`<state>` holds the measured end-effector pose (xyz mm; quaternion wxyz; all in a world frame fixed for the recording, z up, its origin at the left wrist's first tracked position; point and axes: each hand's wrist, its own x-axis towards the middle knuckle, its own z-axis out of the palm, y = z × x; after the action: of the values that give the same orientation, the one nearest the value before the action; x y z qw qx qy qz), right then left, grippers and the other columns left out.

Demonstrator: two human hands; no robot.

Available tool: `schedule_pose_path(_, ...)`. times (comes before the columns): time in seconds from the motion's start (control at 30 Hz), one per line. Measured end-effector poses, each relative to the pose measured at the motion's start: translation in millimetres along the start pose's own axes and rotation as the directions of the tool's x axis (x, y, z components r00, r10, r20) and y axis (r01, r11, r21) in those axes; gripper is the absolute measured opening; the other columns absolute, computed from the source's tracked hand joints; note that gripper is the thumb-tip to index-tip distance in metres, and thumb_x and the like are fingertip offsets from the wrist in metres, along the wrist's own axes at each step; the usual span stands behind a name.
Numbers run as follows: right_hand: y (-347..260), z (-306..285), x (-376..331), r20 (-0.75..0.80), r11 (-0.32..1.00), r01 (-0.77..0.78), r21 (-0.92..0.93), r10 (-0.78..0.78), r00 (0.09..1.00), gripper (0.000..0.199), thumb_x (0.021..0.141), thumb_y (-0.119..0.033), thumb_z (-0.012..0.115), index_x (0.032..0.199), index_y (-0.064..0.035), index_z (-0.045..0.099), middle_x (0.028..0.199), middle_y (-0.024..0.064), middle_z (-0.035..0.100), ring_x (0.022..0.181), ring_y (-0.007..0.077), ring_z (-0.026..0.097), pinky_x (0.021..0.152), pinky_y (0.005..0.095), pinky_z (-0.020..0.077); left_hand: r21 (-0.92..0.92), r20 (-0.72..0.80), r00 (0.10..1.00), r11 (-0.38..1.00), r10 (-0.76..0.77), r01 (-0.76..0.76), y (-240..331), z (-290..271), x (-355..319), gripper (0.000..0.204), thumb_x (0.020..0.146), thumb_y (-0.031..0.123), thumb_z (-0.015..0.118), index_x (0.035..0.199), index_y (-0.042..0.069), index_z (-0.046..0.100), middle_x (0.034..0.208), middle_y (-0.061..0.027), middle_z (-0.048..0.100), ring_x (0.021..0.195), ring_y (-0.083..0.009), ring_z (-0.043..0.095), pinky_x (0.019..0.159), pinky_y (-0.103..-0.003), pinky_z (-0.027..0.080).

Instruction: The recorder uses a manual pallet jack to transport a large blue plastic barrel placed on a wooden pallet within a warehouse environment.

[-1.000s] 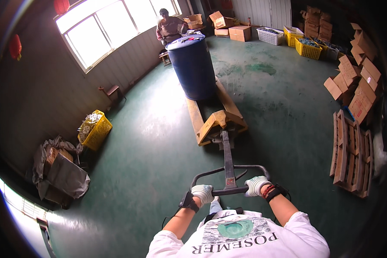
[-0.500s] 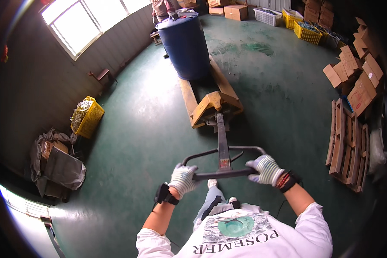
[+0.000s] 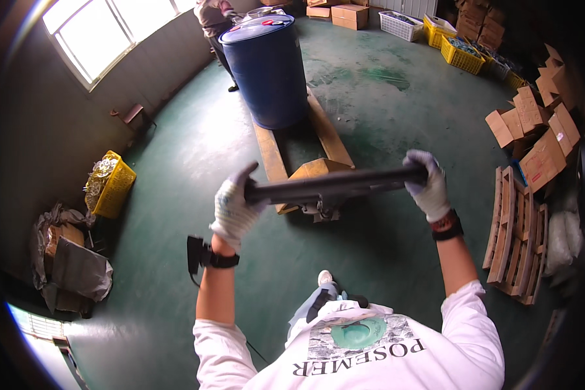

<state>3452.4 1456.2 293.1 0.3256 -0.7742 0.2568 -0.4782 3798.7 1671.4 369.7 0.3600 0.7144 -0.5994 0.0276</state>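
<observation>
A yellow pallet jack (image 3: 312, 170) stands on the green floor ahead of me, its forks carrying a large blue drum (image 3: 268, 71). Its dark handle bar (image 3: 335, 184) is raised close to the camera and runs across the middle of the view. My left hand (image 3: 234, 207), in a white work glove, grips the bar's left end. My right hand (image 3: 428, 184), also gloved, grips its right end. Both forearms reach up from the lower edge.
Another person (image 3: 213, 14) stands behind the drum by the window. A yellow crate (image 3: 110, 184) and bags (image 3: 68, 257) lie at the left wall. Wooden pallets (image 3: 517, 234) and cardboard boxes (image 3: 533, 130) line the right side. More crates (image 3: 458, 49) stand at the back.
The handle bar has swung up toward me with both hands on it. The drum and jack now appear nearer in the view.
</observation>
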Motion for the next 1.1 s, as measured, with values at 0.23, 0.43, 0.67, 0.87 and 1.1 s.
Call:
schedule_pose_path(0.23, 64, 66, 184, -0.181, 0.953, -0.057, 0.298, 0.115, 0.977, 0.034, 0.078, 0.008, 0.067, 0.107, -0.0076, 0.058, 0.094, 0.0004, 0.063, 0.089, 0.0105, 0.059, 0.081, 0.0267, 0.0490, 0.055, -0.175, 0.980, 0.993, -0.093, 0.104, -76, 7, 184, 0.047, 0.077, 0.008, 0.072, 0.121, 0.012, 0.057, 0.079, -0.0112, 0.066, 0.070, -0.0263, 0.064, 0.067, -0.036, 0.053)
schedule_pose_path(0.43, 80, 44, 201, -0.461, 0.998, 0.022, 0.063, 0.009, 0.887, 0.023, 0.080, -0.007, 0.072, 0.101, -0.0043, 0.063, 0.092, 0.0049, 0.066, 0.084, 0.0143, 0.064, 0.079, 0.0296, 0.0531, 0.059, -0.291, 0.939, 0.983, 0.183, -0.173, -53, 2, 209, 0.043, 0.070, -0.002, 0.072, 0.112, 0.008, 0.066, 0.078, -0.0059, 0.066, 0.073, -0.0166, 0.067, 0.071, -0.028, 0.053)
schedule_pose_path(0.67, 44, 39, 207, -0.499, 0.989, 0.091, 0.117, -0.020, 0.866, 0.032, 0.081, -0.004, 0.075, 0.109, -0.0012, 0.061, 0.091, 0.0052, 0.067, 0.081, 0.0114, 0.063, 0.079, 0.0272, 0.0536, -0.025, -0.368, 0.905, 0.971, 0.213, -0.239, -60, -5, 221, 0.043, 0.073, -0.004, 0.074, 0.114, 0.004, 0.065, 0.081, -0.0046, 0.066, 0.079, -0.0148, 0.066, 0.075, -0.029, 0.054)
schedule_pose_path(0.87, 36, 39, 211, -0.399, 0.987, 0.146, 0.060, -0.111, 0.910, 0.035, 0.081, -0.011, 0.078, 0.111, -0.0040, 0.061, 0.092, 0.0038, 0.068, 0.085, 0.0115, 0.064, 0.081, 0.0271, 0.0530, 0.032, -0.332, 0.921, 0.978, 0.206, -0.208, -72, -7, 224, 0.040, 0.076, -0.002, 0.071, 0.115, 0.005, 0.065, 0.082, -0.0040, 0.066, 0.080, -0.0140, 0.066, 0.078, -0.028, 0.054)
schedule_pose_path(1.1, 58, 53, 254, -0.340, 0.969, 0.236, -0.072, -0.246, 0.908, 0.037, 0.079, -0.011, 0.074, 0.113, -0.0074, 0.061, 0.087, 0.0056, 0.067, 0.080, 0.0146, 0.065, 0.073, 0.0281, 0.0526, 0.067, -0.329, 0.928, 0.985, 0.173, -0.160, -100, 3, 266, 0.038, 0.077, 0.000, 0.068, 0.115, 0.006, 0.066, 0.081, -0.0034, 0.067, 0.076, -0.0121, 0.065, 0.073, -0.027, 0.053)
